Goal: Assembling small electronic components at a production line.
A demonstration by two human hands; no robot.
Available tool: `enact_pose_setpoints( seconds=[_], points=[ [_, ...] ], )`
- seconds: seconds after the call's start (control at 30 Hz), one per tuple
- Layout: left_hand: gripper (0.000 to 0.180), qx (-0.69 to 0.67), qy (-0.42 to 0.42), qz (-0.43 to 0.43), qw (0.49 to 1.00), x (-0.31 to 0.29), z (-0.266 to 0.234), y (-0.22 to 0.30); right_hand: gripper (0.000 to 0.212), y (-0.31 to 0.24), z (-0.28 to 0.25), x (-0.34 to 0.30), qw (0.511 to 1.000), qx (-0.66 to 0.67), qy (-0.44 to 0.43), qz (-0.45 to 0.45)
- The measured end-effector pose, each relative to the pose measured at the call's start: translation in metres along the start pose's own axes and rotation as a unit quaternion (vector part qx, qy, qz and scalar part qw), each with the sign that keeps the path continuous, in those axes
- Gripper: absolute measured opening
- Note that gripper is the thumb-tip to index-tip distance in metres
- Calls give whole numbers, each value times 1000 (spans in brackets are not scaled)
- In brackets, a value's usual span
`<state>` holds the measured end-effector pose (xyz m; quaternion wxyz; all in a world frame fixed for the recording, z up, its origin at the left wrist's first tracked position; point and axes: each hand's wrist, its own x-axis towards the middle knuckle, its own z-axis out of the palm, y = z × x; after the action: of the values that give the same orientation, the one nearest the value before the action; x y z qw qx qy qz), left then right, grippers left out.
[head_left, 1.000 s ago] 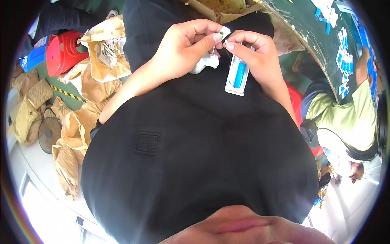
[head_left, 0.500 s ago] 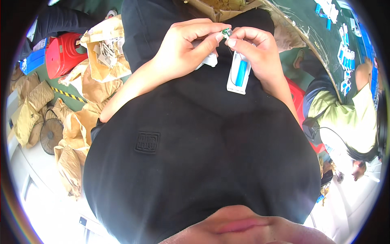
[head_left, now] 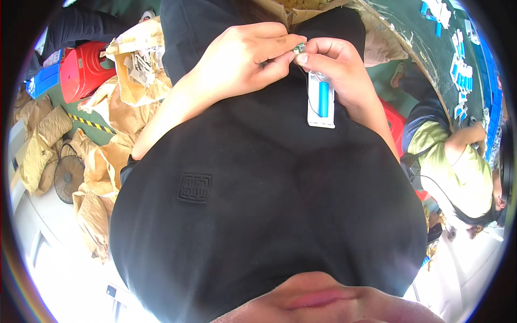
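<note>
My left hand [head_left: 250,56] and my right hand [head_left: 339,64] meet above my lap, fingers closed in a pinch. Between their fingertips is a small green circuit board [head_left: 299,48]. Below my right fingers hangs a white plastic casing [head_left: 321,123], its upper end hidden behind the hand. A blue cylindrical battery cell [head_left: 323,99] lies lengthwise in the casing. One thin dark wire runs from near the board down to the casing. Whatever is under my left palm is hidden.
An open cardboard box [head_left: 293,13] stands beyond my knees. Crumpled brown paper bags [head_left: 134,89] and a red stool [head_left: 86,72] are on the left. At right, a co-worker in a light green shirt [head_left: 458,167] sits by a table [head_left: 431,70] bearing several blue-and-white parts.
The casing with the battery has swung slightly down and right. My left hand has turned, and the white piece formerly visible under it no longer shows. The co-worker's arm has drawn back.
</note>
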<state>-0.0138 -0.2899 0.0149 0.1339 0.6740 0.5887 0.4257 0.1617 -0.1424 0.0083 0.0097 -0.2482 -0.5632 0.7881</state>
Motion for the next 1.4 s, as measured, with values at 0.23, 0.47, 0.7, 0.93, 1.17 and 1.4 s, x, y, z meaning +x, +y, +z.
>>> enact_pose_setpoints(
  seconds=[0.23,0.47,0.7,0.93,1.17,1.4],
  points=[
    [33,42,-31,9,999,0,-7,-1,16,2,1,3,1000,4,-25,-2],
    [27,65,-54,-4,996,-3,-3,-5,16,-1,-1,0,998,-49,-24,24],
    [29,-26,-41,-24,999,-3,-4,-3,12,0,7,-5,993,23,41,-105],
    [33,5,-32,-26,999,-9,2,-2,17,0,6,-5,984,-102,30,-142],
    [27,97,-18,-1,995,-12,8,-2,17,-3,6,-8,960,-213,60,-171],
    [31,91,-36,-9,995,-15,9,-1,17,-18,10,-11,893,-384,71,-224]
  ],
)
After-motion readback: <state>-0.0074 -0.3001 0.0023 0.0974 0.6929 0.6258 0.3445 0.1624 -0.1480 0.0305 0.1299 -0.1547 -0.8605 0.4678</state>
